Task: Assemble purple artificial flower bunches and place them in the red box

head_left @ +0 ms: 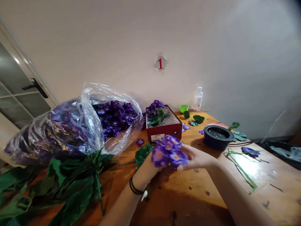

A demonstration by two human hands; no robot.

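Above the table, between my two hands, is a cluster of purple artificial flowers [169, 151] with pale orange centres. My left hand [152, 166] holds it from below and behind; its fingers are mostly hidden by the petals. My right hand [196, 157] grips the cluster's right side, thumb and fingers against the petals. Green leaves [143, 154] with a stem pointing left show beside my left hand; whether they join the cluster I cannot tell. Just behind the flowers stands a red open box [164, 133] with a purple flower bunch [156, 110] in it.
At left, a clear plastic bag [94, 125] bulges with purple flowers. Green leafy stems [70, 188] lie before it. A dark round melting pot [217, 138] with a cord stands right. Near the wall are a green cup [184, 109] and pump bottle [198, 99]. Loose stems [244, 171] lie right.
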